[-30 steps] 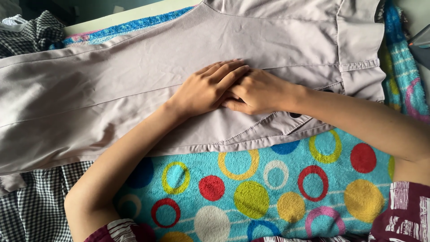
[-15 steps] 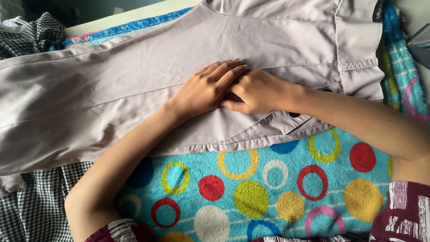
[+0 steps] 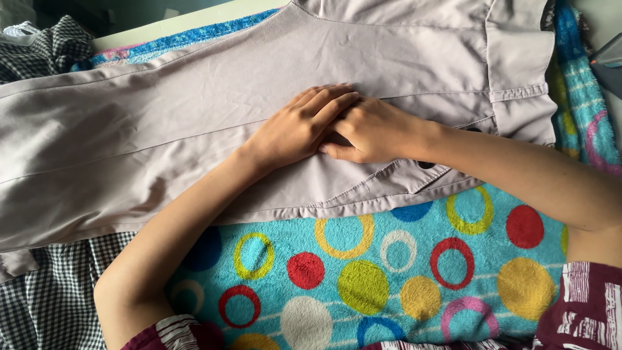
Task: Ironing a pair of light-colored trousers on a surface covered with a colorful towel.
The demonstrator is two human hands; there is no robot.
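At the far left a black-and-white checked cloth (image 3: pixel 45 304) lies bunched, partly under the pale mauve-grey trousers (image 3: pixel 162 136) spread flat across the surface. The trousers' long axis runs left to right, legs trailing off the left edge and the waistband (image 3: pixel 518 91) standing at the right, with dark buttons just showing near the fly. They rest on a turquoise fleece blanket (image 3: pixel 389 272) printed with red, yellow, white and blue rings and dots, which shows bare along the near edge.

The left hand (image 3: pixel 295 126) lies palm-down on the fabric, fingers flat and pointing right. The right hand (image 3: pixel 376 129) meets it from the other side, fingers curled under against the cloth (whether they pinch a fold is not clear). The two hands touch, pressed together at the middle of the garment near the seam below the waistband; neither is nearer, as both sit on it. Patterned maroon sleeves show at the bottom. At the far right edge a grey object (image 3: pixel 610 61) is cut off. No labels or packages are visible.
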